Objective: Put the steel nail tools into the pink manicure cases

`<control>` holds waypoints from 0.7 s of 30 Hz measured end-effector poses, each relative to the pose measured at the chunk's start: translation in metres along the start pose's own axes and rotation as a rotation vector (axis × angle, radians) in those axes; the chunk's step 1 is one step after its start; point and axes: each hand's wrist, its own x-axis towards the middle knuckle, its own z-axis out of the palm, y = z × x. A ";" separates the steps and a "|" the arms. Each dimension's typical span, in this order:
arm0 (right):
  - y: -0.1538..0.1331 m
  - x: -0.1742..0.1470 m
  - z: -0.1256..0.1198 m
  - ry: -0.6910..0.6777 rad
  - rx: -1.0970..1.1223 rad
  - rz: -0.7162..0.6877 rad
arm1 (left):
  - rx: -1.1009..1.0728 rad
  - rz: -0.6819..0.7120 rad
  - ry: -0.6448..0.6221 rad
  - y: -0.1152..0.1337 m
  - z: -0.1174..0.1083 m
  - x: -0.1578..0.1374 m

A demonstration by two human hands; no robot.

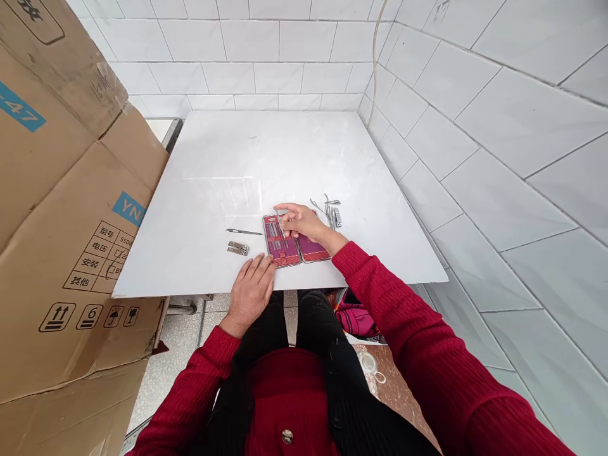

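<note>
A red and purple manicure case (311, 252) lies unfolded near the table's front edge. Several slim metal tools sit in its left half. Over that half, my right hand (304, 223) pinches a slim metal manicure tool (278, 216); its lower end is hard to make out. My left hand (253, 286) rests at the table edge with fingers stretched out, fingertips against the case's lower left corner. To the left of the case lie a thin pointed metal tool (244, 232) and nail clippers (238, 247). Beyond my right wrist are more clippers (337, 217) and plier-like metal tools (327, 206).
The white table (304, 145) meets tiled walls behind and on the right. Large cardboard boxes (90, 209) stand close along the left. A cable (375, 57) hangs in the corner. Below the table at right are a pink cloth item (354, 322) and a roll of tape (368, 362).
</note>
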 end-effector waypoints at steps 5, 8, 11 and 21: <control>0.005 -0.001 -0.006 0.035 -0.022 -0.041 | -0.004 -0.001 -0.003 -0.001 0.002 -0.001; 0.007 0.001 -0.010 0.084 -0.085 -0.072 | -0.003 -0.002 -0.001 -0.001 0.002 -0.001; 0.009 0.004 -0.012 0.157 -0.176 -0.098 | -0.004 -0.003 0.001 -0.001 0.002 -0.001; 0.025 0.017 -0.014 0.220 -0.436 -0.160 | -0.016 -0.008 -0.008 -0.001 0.002 -0.001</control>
